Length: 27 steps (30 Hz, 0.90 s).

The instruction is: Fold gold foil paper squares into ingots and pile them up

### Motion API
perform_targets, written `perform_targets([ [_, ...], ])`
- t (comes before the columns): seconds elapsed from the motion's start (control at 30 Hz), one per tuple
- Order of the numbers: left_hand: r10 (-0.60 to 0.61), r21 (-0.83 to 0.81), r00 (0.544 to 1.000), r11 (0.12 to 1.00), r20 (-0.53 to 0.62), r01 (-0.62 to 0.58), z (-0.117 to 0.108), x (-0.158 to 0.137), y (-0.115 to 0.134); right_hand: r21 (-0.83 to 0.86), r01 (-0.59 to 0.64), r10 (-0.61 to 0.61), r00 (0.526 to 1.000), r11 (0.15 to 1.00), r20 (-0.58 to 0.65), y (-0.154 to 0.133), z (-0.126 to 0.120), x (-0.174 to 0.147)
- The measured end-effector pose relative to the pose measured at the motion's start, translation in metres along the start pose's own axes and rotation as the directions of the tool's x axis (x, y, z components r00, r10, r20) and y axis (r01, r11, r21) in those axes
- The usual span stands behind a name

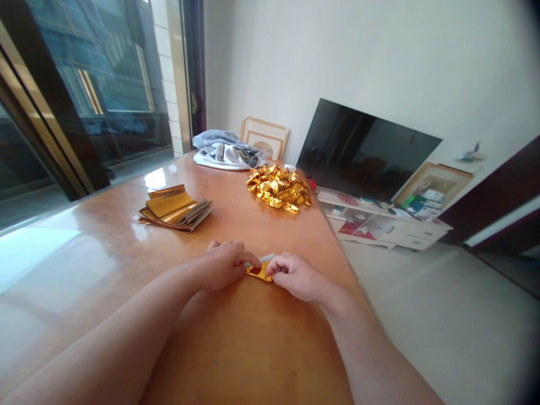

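At far left, a glass door stood beside the bench. On the bench's left part lay a loose stack of gold paper. Right of it, at the far end, sat a cloth bundle. Nearer, the left hand rested with its forefinger on the gold sheet; whether its thumb pinched too, I could not tell. The sheet lay on the bench between the hands, its pale back showing along the far edge. A picture frame leaned on the wall beyond. The right hand pinched the sheet's right end between thumb and forefinger. Behind it, folded gold pieces lay heaped near the bench's right edge. Farther right, a TV stood on a white cabinet.
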<state>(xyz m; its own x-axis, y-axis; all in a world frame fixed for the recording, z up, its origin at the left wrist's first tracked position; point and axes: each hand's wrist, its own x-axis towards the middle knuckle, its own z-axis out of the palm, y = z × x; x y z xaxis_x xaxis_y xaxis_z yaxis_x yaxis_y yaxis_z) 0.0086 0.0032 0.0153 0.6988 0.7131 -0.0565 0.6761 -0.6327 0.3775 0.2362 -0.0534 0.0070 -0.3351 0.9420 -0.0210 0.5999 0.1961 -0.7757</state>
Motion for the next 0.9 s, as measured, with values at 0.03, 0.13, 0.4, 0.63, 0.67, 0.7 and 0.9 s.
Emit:
perform_targets([
  [0.03, 0.001, 0.001, 1.000, 1.000, -0.002, 0.000, 0.000, 0.000, 0.000, 0.005, 0.030, -0.030, 1.000, 1.000, 0.001, -0.001, 0.000, 0.000],
  [0.13, -0.002, 0.008, 1.000, 1.000, -0.001, 0.002, 0.001, 0.000, -0.001, -0.012, 0.142, -0.142, 0.990, 0.990, 0.021, -0.004, 0.000, -0.001],
  [0.4, -0.008, -0.035, 1.000, 0.999, 0.025, 0.009, -0.004, 0.000, 0.005, -0.202, 0.232, -0.217, 0.972, 0.952, 0.091, -0.014, -0.005, -0.014],
  [0.63, 0.003, -0.051, 1.000, 0.999, 0.023, -0.002, -0.004, 0.000, 0.003, -0.245, 0.272, -0.243, 0.960, 0.930, 0.142, -0.016, -0.006, -0.014],
  [0.67, 0.004, -0.047, 1.000, 0.999, 0.017, -0.003, -0.003, 0.001, 0.003, -0.245, 0.274, -0.245, 0.959, 0.930, 0.144, -0.016, -0.006, -0.013],
  [0.7, 0.003, -0.044, 1.000, 0.999, 0.014, -0.002, -0.003, 0.001, 0.002, -0.246, 0.274, -0.245, 0.959, 0.930, 0.144, -0.017, -0.006, -0.014],
  [0.9, -0.014, -0.038, 0.999, 0.999, 0.029, 0.015, -0.002, 0.001, 0.002, -0.237, 0.260, -0.225, 0.960, 0.936, 0.165, -0.021, -0.006, -0.014],
])
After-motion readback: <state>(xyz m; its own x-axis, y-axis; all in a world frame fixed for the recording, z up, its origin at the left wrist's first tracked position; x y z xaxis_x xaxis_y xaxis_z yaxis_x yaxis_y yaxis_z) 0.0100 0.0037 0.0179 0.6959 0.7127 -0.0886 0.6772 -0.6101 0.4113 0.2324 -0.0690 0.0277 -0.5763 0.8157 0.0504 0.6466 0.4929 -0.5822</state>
